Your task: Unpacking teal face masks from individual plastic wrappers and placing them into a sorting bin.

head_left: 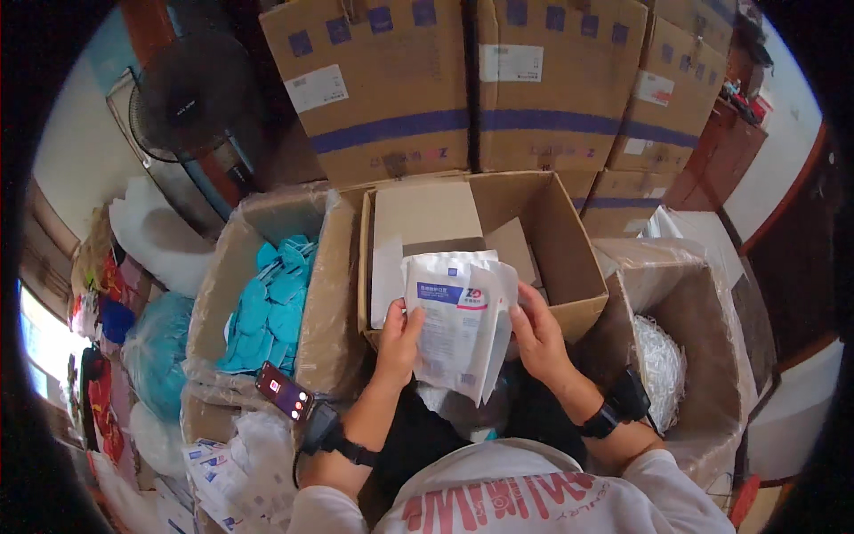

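Note:
A small stack of flat white packets [449,334] with blue print is held upright in front of me. My left hand [400,343] grips the stack's left edge, its thumb lying on the front. On the opposite edge, my right hand [539,332] has its fingers bent around the packets. Just beyond them stands an open cardboard box [583,258] with smaller cartons [427,214] inside. What the packets contain is hidden.
To the left, a plastic-lined box [325,294] holds teal folded masks [271,311]; a phone [285,392] sits at its near edge. Loose packets [222,476] lie below. At right, another lined box [721,329] holds white strips [658,365]. Tall cartons [382,98] stand behind.

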### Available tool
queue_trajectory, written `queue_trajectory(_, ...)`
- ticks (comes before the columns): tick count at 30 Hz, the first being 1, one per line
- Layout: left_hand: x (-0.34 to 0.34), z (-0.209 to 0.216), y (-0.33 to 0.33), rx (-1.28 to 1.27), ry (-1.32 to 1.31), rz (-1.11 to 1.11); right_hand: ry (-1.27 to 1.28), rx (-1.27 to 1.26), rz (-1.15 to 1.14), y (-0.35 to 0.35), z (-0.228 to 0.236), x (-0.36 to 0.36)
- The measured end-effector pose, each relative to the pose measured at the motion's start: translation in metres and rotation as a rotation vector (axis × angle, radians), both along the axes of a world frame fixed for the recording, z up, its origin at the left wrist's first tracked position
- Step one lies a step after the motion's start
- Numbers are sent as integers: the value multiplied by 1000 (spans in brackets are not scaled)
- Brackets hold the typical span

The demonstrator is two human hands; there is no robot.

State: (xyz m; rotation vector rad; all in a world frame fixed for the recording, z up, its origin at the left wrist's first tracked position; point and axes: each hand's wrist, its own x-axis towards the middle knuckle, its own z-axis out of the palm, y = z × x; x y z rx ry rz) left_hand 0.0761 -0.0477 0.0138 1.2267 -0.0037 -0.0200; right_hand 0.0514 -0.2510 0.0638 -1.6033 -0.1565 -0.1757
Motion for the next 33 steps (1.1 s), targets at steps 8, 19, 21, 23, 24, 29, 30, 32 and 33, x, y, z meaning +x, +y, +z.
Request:
queue_trajectory(8, 7, -9, -33, 15, -66, 119, 65, 22, -28, -23, -26, 27)
queue_trajectory(19, 74, -21, -41, 385, -106, 9, 133, 487, -144, -78, -56, 36)
queue_trajectory(21, 50, 20, -68, 137, 8, -281, 142, 491, -122, -70, -59, 28)
queue_trajectory(23, 44, 25, -71, 4, 75, -411, 133, 477, -78, -55, -55, 22)
queue_trajectory(24, 44, 21, -68, -3, 92, -405, 156, 400, -61, -51, -53, 18)
queue_trajectory(29, 42, 16, -46, -387, 147, -23, 321, 68, 172, -35, -44, -10)
queue_trajectory(30, 41, 14, -41, -420, 171, 1, 353, -4, 253, -35, -44, -14)
queue_trajectory(32, 40, 12, -31, -483, 220, 54, 536, 176, 251, -26, -37, -24)
queue_trajectory(33, 39, 11, -29, -514, 260, 53, 590, 182, 286, -28, -35, -24)
